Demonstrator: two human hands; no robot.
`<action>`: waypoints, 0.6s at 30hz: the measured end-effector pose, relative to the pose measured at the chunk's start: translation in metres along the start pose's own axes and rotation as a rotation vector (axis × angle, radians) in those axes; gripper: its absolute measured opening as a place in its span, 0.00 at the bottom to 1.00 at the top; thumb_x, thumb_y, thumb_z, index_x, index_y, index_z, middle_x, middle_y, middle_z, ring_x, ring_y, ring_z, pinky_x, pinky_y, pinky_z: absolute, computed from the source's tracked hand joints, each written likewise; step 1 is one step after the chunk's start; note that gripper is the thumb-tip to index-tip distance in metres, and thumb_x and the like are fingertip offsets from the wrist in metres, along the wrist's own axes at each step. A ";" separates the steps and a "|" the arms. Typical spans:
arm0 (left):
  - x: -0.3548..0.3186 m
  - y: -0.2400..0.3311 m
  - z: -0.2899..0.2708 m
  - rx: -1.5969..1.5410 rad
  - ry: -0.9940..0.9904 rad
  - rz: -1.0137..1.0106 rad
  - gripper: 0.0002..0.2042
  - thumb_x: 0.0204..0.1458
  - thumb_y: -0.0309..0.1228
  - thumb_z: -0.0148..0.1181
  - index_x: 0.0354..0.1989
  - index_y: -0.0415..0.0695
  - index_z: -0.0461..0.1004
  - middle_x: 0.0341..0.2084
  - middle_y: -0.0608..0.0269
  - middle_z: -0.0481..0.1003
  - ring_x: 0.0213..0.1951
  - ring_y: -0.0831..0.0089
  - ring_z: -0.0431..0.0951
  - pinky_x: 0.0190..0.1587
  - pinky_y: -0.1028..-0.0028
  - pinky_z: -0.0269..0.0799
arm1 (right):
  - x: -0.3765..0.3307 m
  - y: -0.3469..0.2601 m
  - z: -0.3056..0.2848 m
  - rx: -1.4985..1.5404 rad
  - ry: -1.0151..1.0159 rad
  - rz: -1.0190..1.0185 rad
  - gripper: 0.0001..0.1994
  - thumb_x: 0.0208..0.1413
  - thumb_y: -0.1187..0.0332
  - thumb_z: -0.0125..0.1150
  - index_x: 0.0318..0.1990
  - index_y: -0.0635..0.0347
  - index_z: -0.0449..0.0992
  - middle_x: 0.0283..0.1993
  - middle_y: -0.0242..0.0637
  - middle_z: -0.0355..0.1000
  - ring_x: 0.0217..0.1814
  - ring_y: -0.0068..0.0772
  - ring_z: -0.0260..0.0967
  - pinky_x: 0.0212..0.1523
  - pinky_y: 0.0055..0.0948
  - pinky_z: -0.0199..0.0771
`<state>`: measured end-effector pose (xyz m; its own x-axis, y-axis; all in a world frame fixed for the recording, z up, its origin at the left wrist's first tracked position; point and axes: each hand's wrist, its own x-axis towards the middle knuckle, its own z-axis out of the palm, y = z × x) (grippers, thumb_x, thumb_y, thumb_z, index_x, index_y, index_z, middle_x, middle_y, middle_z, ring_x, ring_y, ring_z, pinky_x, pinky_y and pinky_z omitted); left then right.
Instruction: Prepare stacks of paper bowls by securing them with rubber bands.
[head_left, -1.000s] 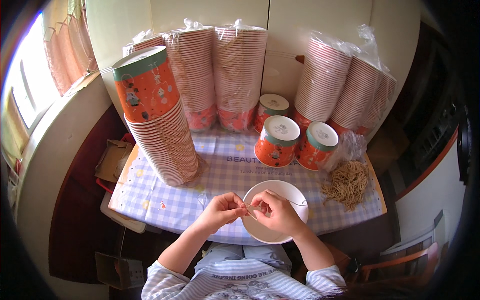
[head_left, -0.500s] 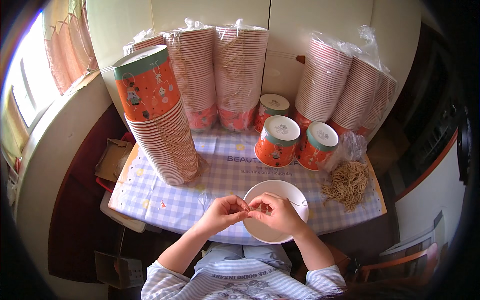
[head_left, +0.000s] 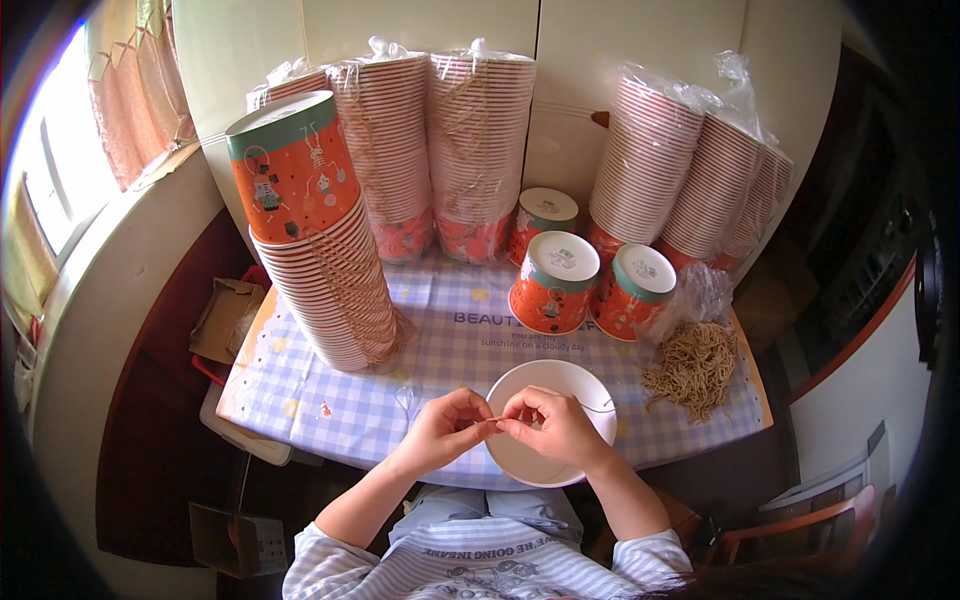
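My left hand (head_left: 448, 428) and my right hand (head_left: 545, 425) meet over a white-lined paper bucket (head_left: 513, 374), whose open mouth faces up at me near the table's front edge. Both are closed in a fingertip pinch on a thin tan cord (head_left: 496, 419), a short piece of which shows between them. A cord end (head_left: 608, 408) pokes out by the bucket's right rim. How the cord runs behind my right hand is hidden. To the right, a tangled heap of tan cords (head_left: 698, 370) spills from a clear plastic bag (head_left: 695, 300).
A nested stack of orange-and-green buckets (head_left: 320, 270) with cords down its side stands at left. Three upside-down buckets (head_left: 553, 300) sit behind the work. Bagged bucket stacks (head_left: 480, 150) line the back, with more bagged stacks (head_left: 645, 150) at right. A checked cloth (head_left: 430, 320) covers the table.
My fingertips have drawn slightly apart, with the right hand shifting a little right, so a short piece of cord shows between them. The bucket and everything else stay put.
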<state>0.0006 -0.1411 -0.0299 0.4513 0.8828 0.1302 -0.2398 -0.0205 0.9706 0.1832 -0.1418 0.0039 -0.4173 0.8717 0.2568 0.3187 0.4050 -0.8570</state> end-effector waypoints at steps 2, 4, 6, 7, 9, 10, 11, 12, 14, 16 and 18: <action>-0.001 0.001 0.001 0.001 -0.002 0.011 0.04 0.49 0.23 0.55 0.31 0.39 0.66 0.25 0.69 0.71 0.26 0.88 0.69 0.25 0.88 0.62 | 0.000 0.000 0.000 -0.012 0.011 -0.015 0.04 0.45 0.73 0.59 0.28 0.62 0.71 0.24 0.32 0.69 0.23 0.21 0.66 0.24 0.22 0.67; -0.001 0.003 0.003 0.027 -0.012 0.039 0.05 0.50 0.24 0.55 0.32 0.39 0.66 0.25 0.69 0.71 0.24 0.88 0.67 0.23 0.88 0.60 | 0.000 0.000 0.000 -0.023 0.021 -0.029 0.04 0.44 0.75 0.58 0.28 0.62 0.70 0.23 0.32 0.69 0.23 0.21 0.66 0.24 0.22 0.66; -0.001 0.005 0.004 0.038 -0.009 0.042 0.05 0.50 0.25 0.55 0.32 0.40 0.66 0.25 0.70 0.71 0.23 0.89 0.67 0.22 0.88 0.60 | 0.000 0.000 0.000 -0.012 0.023 -0.030 0.05 0.44 0.76 0.58 0.28 0.61 0.68 0.21 0.25 0.65 0.22 0.13 0.61 0.22 0.16 0.62; -0.002 0.005 0.005 0.051 -0.004 0.046 0.05 0.50 0.25 0.55 0.32 0.40 0.66 0.24 0.70 0.70 0.23 0.89 0.67 0.22 0.88 0.60 | 0.000 -0.001 0.001 -0.012 0.022 -0.030 0.05 0.44 0.76 0.58 0.28 0.61 0.68 0.21 0.25 0.65 0.22 0.13 0.61 0.22 0.16 0.62; -0.002 0.003 0.004 0.065 0.000 0.049 0.05 0.50 0.25 0.55 0.32 0.40 0.66 0.24 0.70 0.70 0.23 0.89 0.67 0.22 0.88 0.60 | 0.000 -0.001 0.002 -0.024 0.043 -0.055 0.05 0.43 0.76 0.57 0.27 0.61 0.67 0.21 0.26 0.65 0.21 0.14 0.60 0.22 0.16 0.61; -0.002 0.003 0.004 0.078 0.002 0.051 0.05 0.50 0.25 0.55 0.32 0.40 0.66 0.24 0.70 0.70 0.23 0.89 0.67 0.22 0.88 0.60 | 0.000 -0.001 0.002 -0.025 0.044 -0.055 0.05 0.43 0.76 0.57 0.27 0.61 0.67 0.21 0.26 0.65 0.21 0.14 0.60 0.22 0.16 0.61; -0.002 0.003 0.005 0.078 0.002 0.051 0.05 0.50 0.25 0.55 0.32 0.40 0.66 0.24 0.70 0.70 0.23 0.89 0.67 0.22 0.88 0.60 | 0.000 -0.001 0.003 -0.028 0.049 -0.060 0.05 0.43 0.76 0.57 0.28 0.61 0.67 0.21 0.26 0.65 0.21 0.14 0.61 0.22 0.17 0.61; -0.002 0.003 0.005 0.093 0.005 0.064 0.05 0.50 0.25 0.55 0.32 0.40 0.66 0.24 0.70 0.70 0.23 0.89 0.67 0.22 0.88 0.60 | 0.000 -0.001 0.003 -0.030 0.054 -0.065 0.05 0.44 0.77 0.57 0.28 0.61 0.67 0.21 0.26 0.65 0.22 0.14 0.61 0.22 0.17 0.62; -0.002 0.002 0.005 0.108 0.008 0.076 0.05 0.50 0.25 0.55 0.33 0.40 0.66 0.24 0.70 0.70 0.23 0.89 0.67 0.22 0.88 0.60 | 0.000 -0.002 0.003 -0.031 0.056 -0.064 0.05 0.44 0.77 0.57 0.29 0.61 0.67 0.21 0.27 0.65 0.22 0.14 0.62 0.23 0.17 0.63; -0.002 0.001 0.003 0.136 -0.009 0.090 0.05 0.50 0.24 0.55 0.33 0.40 0.66 0.24 0.70 0.70 0.23 0.88 0.67 0.22 0.87 0.61 | 0.000 -0.001 0.003 -0.031 0.057 -0.063 0.06 0.44 0.77 0.56 0.30 0.61 0.66 0.21 0.27 0.66 0.22 0.15 0.63 0.23 0.17 0.63; -0.002 -0.003 -0.001 0.181 -0.033 0.092 0.04 0.50 0.23 0.54 0.33 0.38 0.66 0.26 0.67 0.71 0.27 0.87 0.69 0.27 0.85 0.64 | 0.000 0.000 0.004 -0.004 0.067 -0.082 0.06 0.44 0.78 0.56 0.30 0.62 0.66 0.21 0.29 0.67 0.23 0.16 0.65 0.24 0.18 0.65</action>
<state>-0.0007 -0.1424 -0.0331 0.4634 0.8574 0.2241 -0.1247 -0.1873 0.9744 0.1801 -0.1431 0.0019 -0.3848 0.8518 0.3555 0.2889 0.4770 -0.8301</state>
